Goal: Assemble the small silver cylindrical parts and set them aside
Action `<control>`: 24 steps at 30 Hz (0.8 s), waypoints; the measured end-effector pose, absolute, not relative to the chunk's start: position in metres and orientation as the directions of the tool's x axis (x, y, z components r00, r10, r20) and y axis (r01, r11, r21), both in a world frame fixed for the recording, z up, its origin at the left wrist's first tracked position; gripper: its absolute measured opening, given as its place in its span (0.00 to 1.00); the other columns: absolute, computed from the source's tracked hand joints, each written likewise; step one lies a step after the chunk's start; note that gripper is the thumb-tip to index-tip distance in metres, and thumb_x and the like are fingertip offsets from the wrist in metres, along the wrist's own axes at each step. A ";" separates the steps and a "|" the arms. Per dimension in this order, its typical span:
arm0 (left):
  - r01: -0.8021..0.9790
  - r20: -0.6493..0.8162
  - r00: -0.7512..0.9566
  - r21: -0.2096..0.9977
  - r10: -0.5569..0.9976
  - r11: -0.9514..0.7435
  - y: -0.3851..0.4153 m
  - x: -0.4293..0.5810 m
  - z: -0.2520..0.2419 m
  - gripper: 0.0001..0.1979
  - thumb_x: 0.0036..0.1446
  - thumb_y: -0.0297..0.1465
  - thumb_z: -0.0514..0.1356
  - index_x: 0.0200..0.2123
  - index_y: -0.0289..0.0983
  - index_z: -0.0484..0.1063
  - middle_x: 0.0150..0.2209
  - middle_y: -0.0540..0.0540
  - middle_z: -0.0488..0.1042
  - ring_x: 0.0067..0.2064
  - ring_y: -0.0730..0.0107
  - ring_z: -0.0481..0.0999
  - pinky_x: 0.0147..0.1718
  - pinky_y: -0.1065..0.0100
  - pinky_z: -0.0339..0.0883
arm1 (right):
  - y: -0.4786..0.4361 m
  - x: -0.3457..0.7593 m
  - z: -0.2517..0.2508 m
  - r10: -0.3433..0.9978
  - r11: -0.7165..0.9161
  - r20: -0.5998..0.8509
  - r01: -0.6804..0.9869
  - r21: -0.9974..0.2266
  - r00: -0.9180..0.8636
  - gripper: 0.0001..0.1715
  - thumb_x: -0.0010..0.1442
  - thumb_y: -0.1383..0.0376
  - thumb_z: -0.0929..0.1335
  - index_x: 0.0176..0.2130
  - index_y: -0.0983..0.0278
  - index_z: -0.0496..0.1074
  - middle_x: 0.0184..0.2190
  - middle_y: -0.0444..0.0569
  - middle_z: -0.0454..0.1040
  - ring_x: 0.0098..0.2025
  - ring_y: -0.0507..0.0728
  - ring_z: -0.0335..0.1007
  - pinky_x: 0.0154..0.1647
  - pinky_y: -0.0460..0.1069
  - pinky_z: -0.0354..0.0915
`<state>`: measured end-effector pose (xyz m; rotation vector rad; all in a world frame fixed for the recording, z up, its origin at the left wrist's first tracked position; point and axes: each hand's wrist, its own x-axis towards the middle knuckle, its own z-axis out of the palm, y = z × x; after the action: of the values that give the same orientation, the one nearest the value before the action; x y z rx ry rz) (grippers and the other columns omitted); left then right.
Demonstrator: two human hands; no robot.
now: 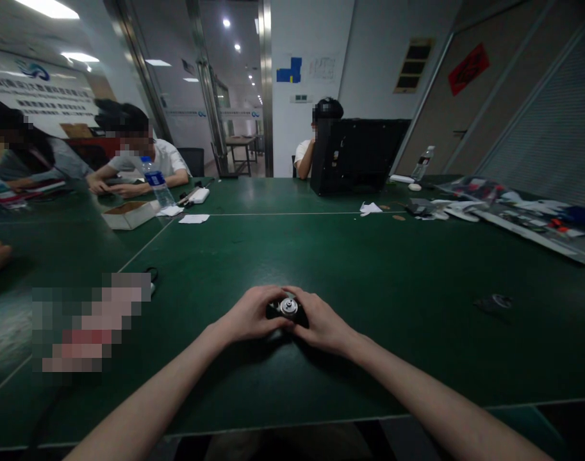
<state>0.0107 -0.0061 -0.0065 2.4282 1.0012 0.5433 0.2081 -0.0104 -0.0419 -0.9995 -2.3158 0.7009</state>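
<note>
My left hand [251, 314] and my right hand [321, 323] meet over the middle of the near table edge. Between them, both hands grip a small black object with a round metal hub [289, 308], and the hub faces up. Most of the black body is hidden by my fingers. The object is held close above the green table top [369, 269], and I cannot tell whether it touches the surface.
A pixelated patch [90, 323] covers something at the left. A cardboard box [129, 214] and a water bottle [157, 182] stand further away. A black case [354, 157] and scattered papers and parts sit across the table, where co-workers [138, 160] are seated.
</note>
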 end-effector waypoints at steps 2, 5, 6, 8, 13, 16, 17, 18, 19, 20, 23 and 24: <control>0.548 0.169 0.651 0.571 0.740 -0.612 -0.007 0.011 -0.006 0.13 0.53 0.33 0.62 0.41 0.34 0.70 0.38 0.45 0.74 0.37 0.65 0.71 0.38 0.69 0.63 | -0.011 0.208 -0.042 0.763 0.595 0.254 0.492 -0.635 -0.595 0.36 0.53 0.65 0.68 0.59 0.66 0.56 0.52 0.57 0.68 0.52 0.61 0.65 0.54 0.56 0.59; 0.535 0.144 0.632 0.628 0.761 -0.564 -0.009 0.012 -0.005 0.13 0.55 0.33 0.61 0.43 0.34 0.71 0.38 0.45 0.74 0.38 0.65 0.72 0.38 0.69 0.63 | -0.011 0.209 -0.041 0.767 0.590 0.250 0.497 -0.636 -0.591 0.36 0.53 0.65 0.68 0.59 0.66 0.56 0.52 0.56 0.68 0.52 0.60 0.65 0.55 0.56 0.59; 0.528 0.137 0.626 0.650 0.768 -0.547 -0.009 0.012 -0.005 0.13 0.55 0.33 0.61 0.44 0.34 0.71 0.38 0.46 0.74 0.38 0.65 0.73 0.38 0.68 0.63 | -0.011 0.209 -0.040 0.771 0.584 0.244 0.502 -0.638 -0.588 0.37 0.53 0.64 0.68 0.59 0.66 0.55 0.52 0.56 0.68 0.52 0.61 0.65 0.55 0.56 0.59; 0.519 0.113 0.612 0.690 0.783 -0.505 -0.009 0.012 -0.004 0.14 0.56 0.33 0.60 0.45 0.35 0.71 0.38 0.45 0.75 0.38 0.65 0.73 0.39 0.68 0.64 | -0.012 0.210 -0.037 0.778 0.572 0.233 0.504 -0.648 -0.584 0.37 0.53 0.63 0.69 0.59 0.66 0.55 0.52 0.55 0.68 0.51 0.61 0.65 0.53 0.56 0.59; 0.499 0.052 0.551 0.779 0.833 -0.379 -0.006 0.010 -0.005 0.17 0.55 0.36 0.61 0.47 0.36 0.68 0.42 0.44 0.74 0.41 0.63 0.74 0.41 0.65 0.66 | -0.014 0.209 -0.030 0.793 0.539 0.219 0.486 -0.687 -0.569 0.37 0.54 0.61 0.69 0.59 0.64 0.55 0.51 0.54 0.69 0.48 0.60 0.67 0.50 0.55 0.60; 0.447 0.051 0.532 0.831 0.845 -0.332 -0.003 0.008 -0.008 0.17 0.55 0.34 0.61 0.48 0.37 0.66 0.44 0.44 0.73 0.44 0.63 0.73 0.45 0.64 0.65 | -0.015 0.209 -0.030 0.804 0.516 0.206 0.484 -0.706 -0.557 0.38 0.55 0.59 0.69 0.59 0.63 0.54 0.50 0.54 0.69 0.47 0.60 0.67 0.49 0.55 0.61; 0.435 0.051 0.523 0.842 0.851 -0.318 -0.002 0.007 -0.010 0.17 0.56 0.34 0.60 0.48 0.37 0.66 0.45 0.43 0.73 0.44 0.62 0.73 0.45 0.63 0.65 | -0.015 0.209 -0.030 0.806 0.510 0.202 0.479 -0.714 -0.557 0.39 0.54 0.58 0.69 0.60 0.63 0.53 0.50 0.54 0.69 0.47 0.60 0.67 0.49 0.56 0.61; 0.422 0.046 0.515 0.856 0.856 -0.300 -0.001 0.006 -0.011 0.17 0.56 0.35 0.60 0.49 0.37 0.65 0.44 0.43 0.73 0.44 0.62 0.73 0.45 0.63 0.65 | -0.015 0.210 -0.030 0.805 0.506 0.198 0.472 -0.722 -0.560 0.40 0.54 0.58 0.70 0.60 0.62 0.52 0.49 0.55 0.69 0.47 0.60 0.67 0.49 0.56 0.61; 0.404 0.036 0.510 0.872 0.859 -0.276 0.000 0.005 -0.013 0.18 0.57 0.35 0.59 0.49 0.37 0.64 0.43 0.44 0.73 0.43 0.63 0.73 0.44 0.63 0.65 | -0.014 0.210 -0.031 0.803 0.503 0.195 0.464 -0.730 -0.564 0.42 0.53 0.57 0.70 0.61 0.62 0.51 0.49 0.55 0.69 0.47 0.60 0.67 0.48 0.56 0.61; 0.381 0.020 0.509 0.891 0.861 -0.246 0.002 0.004 -0.015 0.18 0.57 0.35 0.59 0.49 0.37 0.63 0.42 0.44 0.73 0.42 0.63 0.73 0.43 0.64 0.65 | -0.014 0.211 -0.031 0.801 0.501 0.195 0.455 -0.736 -0.566 0.44 0.52 0.57 0.71 0.61 0.62 0.51 0.50 0.55 0.68 0.46 0.60 0.67 0.48 0.56 0.61; 0.288 -0.032 0.520 0.947 0.853 -0.140 0.005 0.003 -0.018 0.19 0.58 0.36 0.58 0.50 0.36 0.60 0.36 0.47 0.73 0.39 0.66 0.73 0.39 0.66 0.65 | -0.013 0.211 -0.032 0.788 0.498 0.202 0.409 -0.764 -0.582 0.44 0.52 0.58 0.71 0.61 0.61 0.51 0.48 0.54 0.69 0.45 0.58 0.69 0.47 0.55 0.62; 0.275 -0.045 0.520 0.954 0.853 -0.117 0.005 0.003 -0.018 0.19 0.57 0.37 0.58 0.49 0.36 0.60 0.35 0.48 0.72 0.38 0.66 0.73 0.38 0.67 0.65 | -0.013 0.211 -0.032 0.783 0.494 0.205 0.387 -0.779 -0.587 0.43 0.52 0.59 0.71 0.61 0.61 0.51 0.47 0.53 0.70 0.44 0.57 0.69 0.47 0.54 0.63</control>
<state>0.0033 0.0051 -0.0184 1.6619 0.9701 0.6574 0.2112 -0.0131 -0.0323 -0.9594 -2.1922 0.9483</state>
